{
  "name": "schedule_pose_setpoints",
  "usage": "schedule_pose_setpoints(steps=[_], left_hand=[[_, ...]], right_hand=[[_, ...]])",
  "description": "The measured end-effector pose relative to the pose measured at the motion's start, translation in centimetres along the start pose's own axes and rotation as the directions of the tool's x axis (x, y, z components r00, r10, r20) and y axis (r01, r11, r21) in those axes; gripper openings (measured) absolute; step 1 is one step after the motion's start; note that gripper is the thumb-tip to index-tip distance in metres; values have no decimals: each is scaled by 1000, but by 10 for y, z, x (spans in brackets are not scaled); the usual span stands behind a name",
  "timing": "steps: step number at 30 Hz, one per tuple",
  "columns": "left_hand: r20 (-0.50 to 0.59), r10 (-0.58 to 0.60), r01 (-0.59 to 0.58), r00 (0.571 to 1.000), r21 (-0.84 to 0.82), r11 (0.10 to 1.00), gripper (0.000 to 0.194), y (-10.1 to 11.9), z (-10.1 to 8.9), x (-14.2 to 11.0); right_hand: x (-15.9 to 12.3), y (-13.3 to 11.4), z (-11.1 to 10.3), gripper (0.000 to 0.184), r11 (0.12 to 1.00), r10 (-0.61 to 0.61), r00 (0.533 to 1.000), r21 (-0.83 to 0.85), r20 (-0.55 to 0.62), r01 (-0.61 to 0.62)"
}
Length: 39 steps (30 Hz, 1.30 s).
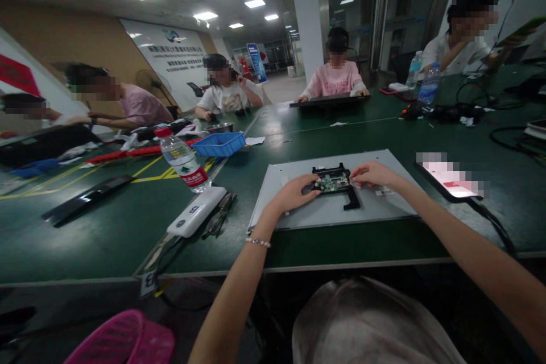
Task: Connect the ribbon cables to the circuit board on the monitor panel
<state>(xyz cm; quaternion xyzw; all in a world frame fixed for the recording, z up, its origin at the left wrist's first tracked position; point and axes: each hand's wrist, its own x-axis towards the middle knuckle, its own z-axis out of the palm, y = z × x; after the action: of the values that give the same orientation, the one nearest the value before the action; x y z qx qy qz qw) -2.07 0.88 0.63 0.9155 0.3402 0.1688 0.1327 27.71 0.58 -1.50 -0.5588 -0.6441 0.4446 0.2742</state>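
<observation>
A flat grey metal panel [294,213] lies on the green table in front of me. On it sits a black bracket [352,199] with a green circuit board [334,183] in its middle. My left hand [295,193] grips the left end of the circuit board between thumb and fingers, with a dark patch showing between them. At the board's right edge, my right hand [372,175] has its fingertips pinched together. What those fingertips hold, if anything, is too small to tell.
Left of the panel are a white power bank [197,211], glasses [219,216], a water bottle [182,162] and a blue tray [219,145]. A lit phone [450,177] with a cable lies right. Several people sit around the table. A pink basket [123,341] stands below.
</observation>
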Motion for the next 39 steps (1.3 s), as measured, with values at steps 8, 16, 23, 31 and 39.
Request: schedule_pose_setpoints(steps=[8,16,23,31,39], left_hand=[[-15,5,-6,1000,-23,1000,48,3,-3,0],[-333,-151,203,931,128,971,37,-24,-16,-7],[-313,-290,328,904,74,942,31,-56,-16,-19],[-157,-334,304,929,-189,934,29,-64,-25,-24],[-234,-392,216,890,-539,814,28,-50,-22,-15]], right_hand=[[-1,-1,-3,20,997,-53,994,-56,-100,47],[1,2,-4,23,988,-140,974,-96,-181,124],[7,7,-4,21,986,-144,972,-109,-186,125],[1,0,-4,17,979,-173,964,-145,-199,146],[0,0,-1,18,972,-208,954,-152,-217,177]])
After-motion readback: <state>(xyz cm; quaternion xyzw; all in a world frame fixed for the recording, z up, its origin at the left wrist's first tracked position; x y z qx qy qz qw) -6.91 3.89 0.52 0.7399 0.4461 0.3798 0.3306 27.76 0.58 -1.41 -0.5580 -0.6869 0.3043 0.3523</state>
